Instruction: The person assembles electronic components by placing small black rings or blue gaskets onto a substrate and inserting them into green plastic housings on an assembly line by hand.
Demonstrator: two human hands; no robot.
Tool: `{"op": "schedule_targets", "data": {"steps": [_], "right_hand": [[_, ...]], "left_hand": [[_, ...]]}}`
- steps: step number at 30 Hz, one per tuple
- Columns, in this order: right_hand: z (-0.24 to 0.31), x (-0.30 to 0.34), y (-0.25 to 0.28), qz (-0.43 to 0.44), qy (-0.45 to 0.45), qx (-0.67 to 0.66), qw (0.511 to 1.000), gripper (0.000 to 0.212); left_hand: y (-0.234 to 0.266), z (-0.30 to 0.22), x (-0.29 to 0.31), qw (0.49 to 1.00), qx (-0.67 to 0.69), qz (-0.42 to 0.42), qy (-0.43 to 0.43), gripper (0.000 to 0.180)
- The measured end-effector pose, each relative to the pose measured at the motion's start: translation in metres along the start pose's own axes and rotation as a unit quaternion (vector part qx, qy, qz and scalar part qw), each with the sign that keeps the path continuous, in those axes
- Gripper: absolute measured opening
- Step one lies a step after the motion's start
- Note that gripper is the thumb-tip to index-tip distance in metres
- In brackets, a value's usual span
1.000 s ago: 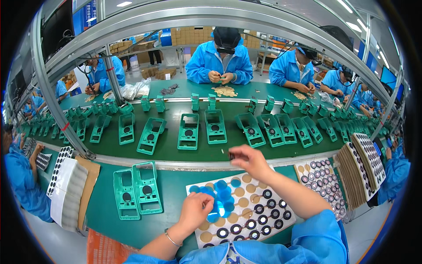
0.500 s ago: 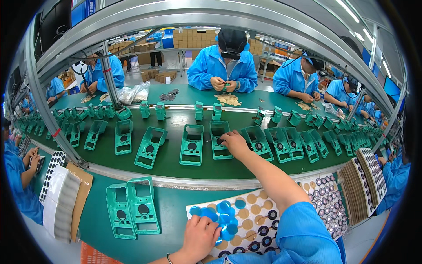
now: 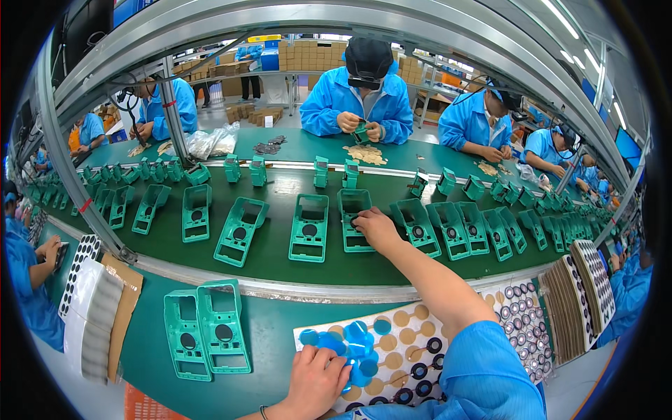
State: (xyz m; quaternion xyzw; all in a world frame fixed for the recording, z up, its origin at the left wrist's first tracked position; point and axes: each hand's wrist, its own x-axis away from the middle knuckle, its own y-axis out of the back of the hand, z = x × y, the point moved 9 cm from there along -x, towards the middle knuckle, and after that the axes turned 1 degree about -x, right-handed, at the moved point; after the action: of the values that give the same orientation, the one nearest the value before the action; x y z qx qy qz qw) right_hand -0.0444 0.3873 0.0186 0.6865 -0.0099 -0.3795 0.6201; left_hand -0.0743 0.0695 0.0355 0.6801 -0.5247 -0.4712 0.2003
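Note:
My right hand [image 3: 378, 231] reaches over the dark green belt into a green plastic housing [image 3: 354, 199], fingers bent together with their tips at a round black pad [image 3: 348, 218] inside it. The fingertips partly cover the pad. Nearer me, my left hand [image 3: 316, 378] lies with loosely bent fingers on a pile of clear blue film discs [image 3: 358, 343]. Under the pile is a white sheet [image 3: 406, 337] bearing tan circles and black rings. To the left, two more green housings [image 3: 224, 299] with black pads lie side by side on the green bench.
Rows of green housings [image 3: 308, 227] and small green parts [image 3: 320, 171] line the belt. A metal rail [image 3: 280, 288] edges it. Stacked sheets stand left [image 3: 94, 315] and right [image 3: 560, 301]; ringed discs [image 3: 521, 322] lie beside my right arm. Co-workers [image 3: 357, 98] sit opposite.
The whole view has shifted slightly. My right hand stays at the same housing and my left hand on the blue discs. The co-worker opposite has moved their hands a little apart around a green part.

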Motion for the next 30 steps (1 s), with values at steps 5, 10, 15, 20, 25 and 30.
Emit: {"op": "schedule_targets", "data": {"steps": [5, 10, 15, 20, 25, 30], "right_hand": [[0.000, 0.002, 0.000, -0.027, 0.009, 0.010, 1.000, 0.015], [-0.004, 0.010, 0.010, -0.092, 0.002, -0.008, 0.996, 0.015], [-0.004, 0.005, 0.008, -0.031, -0.012, 0.017, 0.999, 0.015], [-0.003, 0.000, 0.011, -0.032, 0.001, 0.064, 0.997, 0.015], [-0.011, 0.007, 0.006, -0.028, -0.005, 0.046, 0.999, 0.017], [-0.010, 0.015, 0.011, -0.085, -0.006, 0.031, 0.996, 0.017]], "left_hand": [[0.000, 0.001, 0.001, 1.000, -0.008, 0.001, 0.001, 0.013], [0.002, -0.001, 0.000, 1.000, -0.009, -0.014, -0.008, 0.014], [0.000, 0.001, 0.002, 1.000, -0.021, -0.008, -0.005, 0.015], [-0.001, 0.001, 0.002, 1.000, -0.023, -0.006, -0.007, 0.015], [0.000, 0.001, 0.000, 1.000, -0.015, -0.004, -0.004, 0.015], [0.000, 0.001, 0.001, 1.000, -0.019, -0.007, 0.000, 0.016]]}}
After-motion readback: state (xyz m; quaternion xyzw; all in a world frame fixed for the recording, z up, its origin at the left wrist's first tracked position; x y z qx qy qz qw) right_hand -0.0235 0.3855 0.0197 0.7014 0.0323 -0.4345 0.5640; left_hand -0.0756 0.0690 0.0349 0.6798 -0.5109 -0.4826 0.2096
